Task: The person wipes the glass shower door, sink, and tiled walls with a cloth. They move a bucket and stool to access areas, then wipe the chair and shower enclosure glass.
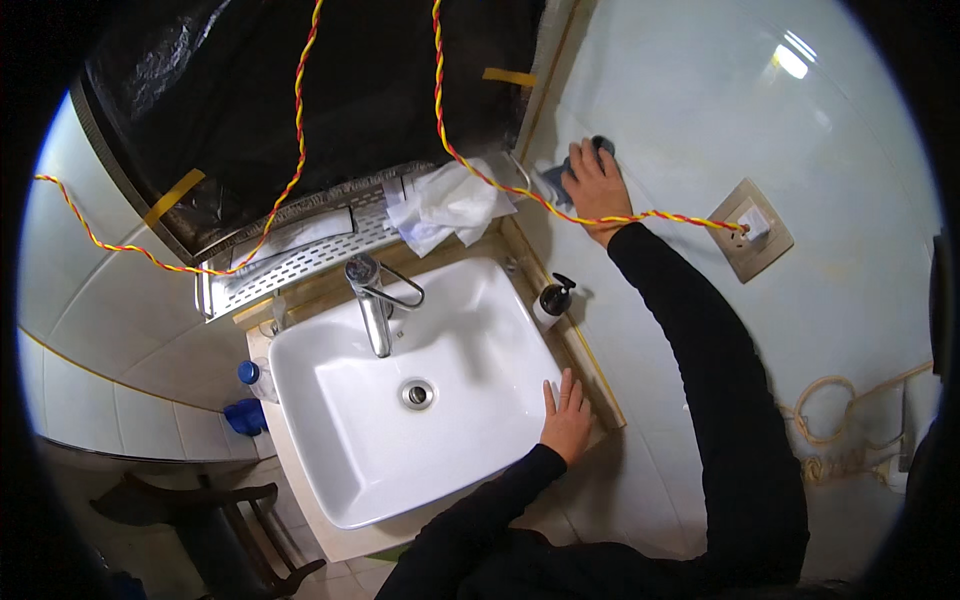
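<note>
My right hand (601,189) presses a dark grey cloth (556,180) flat against the glossy tiled wall (697,135), beside the edge of a black-covered panel. Part of the cloth is hidden under the palm. My left hand (568,420) rests with spread fingers on the right rim of a white ceramic washbasin (480,420), holding nothing. A chrome single-lever faucet (375,315) stands at the basin's back. Between my two hands, a soap dispenser bottle with a black pump (555,300) sits by the wall. A twisted red-and-yellow cord (517,189) passes across my right wrist.
The cord's plug (754,223) sits in a wall socket (739,255). A perforated metal shelf (300,251) holds crumpled white tissue (450,202) below the panel covered in black plastic (337,97). A blue-capped bottle (259,377) stands left of the basin; a dark wooden chair (217,532) is lower left.
</note>
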Available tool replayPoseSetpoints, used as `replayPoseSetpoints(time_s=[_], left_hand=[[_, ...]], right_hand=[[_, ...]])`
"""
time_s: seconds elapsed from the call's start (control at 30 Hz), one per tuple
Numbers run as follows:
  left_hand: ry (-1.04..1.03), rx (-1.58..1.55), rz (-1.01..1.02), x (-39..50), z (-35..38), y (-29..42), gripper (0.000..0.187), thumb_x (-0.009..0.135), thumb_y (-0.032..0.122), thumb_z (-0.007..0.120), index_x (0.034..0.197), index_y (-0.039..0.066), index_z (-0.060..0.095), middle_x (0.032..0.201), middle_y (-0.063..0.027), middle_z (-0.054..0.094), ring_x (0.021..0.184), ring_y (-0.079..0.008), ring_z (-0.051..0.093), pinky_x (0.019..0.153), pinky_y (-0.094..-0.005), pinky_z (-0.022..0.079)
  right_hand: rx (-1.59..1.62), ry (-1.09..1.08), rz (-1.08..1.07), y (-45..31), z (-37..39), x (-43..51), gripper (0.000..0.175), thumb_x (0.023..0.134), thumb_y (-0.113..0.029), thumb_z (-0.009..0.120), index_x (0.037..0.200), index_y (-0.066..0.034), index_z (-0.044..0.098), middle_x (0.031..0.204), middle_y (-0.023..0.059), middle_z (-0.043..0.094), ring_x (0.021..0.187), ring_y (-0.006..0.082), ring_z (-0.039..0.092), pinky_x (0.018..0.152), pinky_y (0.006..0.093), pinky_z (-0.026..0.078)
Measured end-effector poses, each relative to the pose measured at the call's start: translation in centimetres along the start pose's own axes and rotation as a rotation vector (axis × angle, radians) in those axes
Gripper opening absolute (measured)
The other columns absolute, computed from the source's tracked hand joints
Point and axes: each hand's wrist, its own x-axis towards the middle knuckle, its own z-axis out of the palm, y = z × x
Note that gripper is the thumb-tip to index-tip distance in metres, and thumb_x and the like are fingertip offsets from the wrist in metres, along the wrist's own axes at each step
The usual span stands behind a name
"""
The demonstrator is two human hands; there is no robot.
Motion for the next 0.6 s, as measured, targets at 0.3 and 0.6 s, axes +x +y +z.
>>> replayPoseSetpoints(time_s=[0.3, 0.6], left_hand=[[0.047, -0.003, 0.008, 0.1, 0.5, -0.2, 0.023, 0.081, 0.011, 0.055, 0.098, -0.003, 0.061, 0.133, -0.0220, 0.045, 0.144, -0.0408, 0.015, 0.109, -0.0695, 0.012], [-0.002, 0.038, 0.005, 0.1, 0.5, -0.1, 0.027, 0.082, 0.011, 0.055, 0.103, -0.003, 0.063, 0.132, -0.0220, 0.046, 0.143, -0.0423, 0.015, 0.111, -0.0689, 0.007]], right_hand=[[-0.060, -0.086, -0.021, -2.3, -1.5, -9.0, 0.034, 0.086, -0.018, 0.053, 0.119, -0.0125, 0.059, 0.150, 0.0167, 0.034, 0.140, 0.0355, 0.027, 0.114, 0.0475, 0.020], [0.030, -0.246, -0.197, -2.6, -6.8, -17.4, 0.026, 0.081, -0.020, 0.057, 0.104, -0.0089, 0.063, 0.138, 0.0202, 0.044, 0.135, 0.0364, 0.033, 0.107, 0.0534, 0.025]])
